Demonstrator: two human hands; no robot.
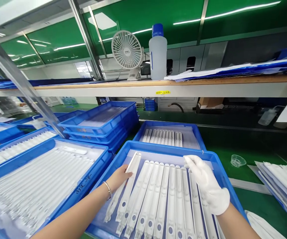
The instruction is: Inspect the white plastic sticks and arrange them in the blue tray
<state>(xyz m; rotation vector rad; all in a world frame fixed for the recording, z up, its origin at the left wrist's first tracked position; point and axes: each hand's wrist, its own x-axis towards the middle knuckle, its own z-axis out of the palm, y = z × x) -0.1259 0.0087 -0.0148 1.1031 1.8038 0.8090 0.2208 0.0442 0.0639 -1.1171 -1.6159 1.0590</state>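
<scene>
Long, narrow white plastic strips (167, 196) lie side by side in a blue tray (155, 146), each with a dark oval spot near its lower end. My left hand (122, 176), bare and with a bracelet at the wrist, is closed on the white plastic strip (130, 179) near the row's left end. That strip's top is tilted up from the tray. My right hand (203, 179) wears a white glove and is over the strips at the right end, its fingers bent and pressed together. Whatever lies between those fingers is hidden.
To the left stands another blue tray (101, 156) full of white strips. Behind are stacked blue trays (103, 129) and a tray (195, 127) with shorter-looking strips. A shelf (133, 89) crosses above, carrying a fan (127, 49) and a bottle (158, 56). A clear cup (238, 161) sits right.
</scene>
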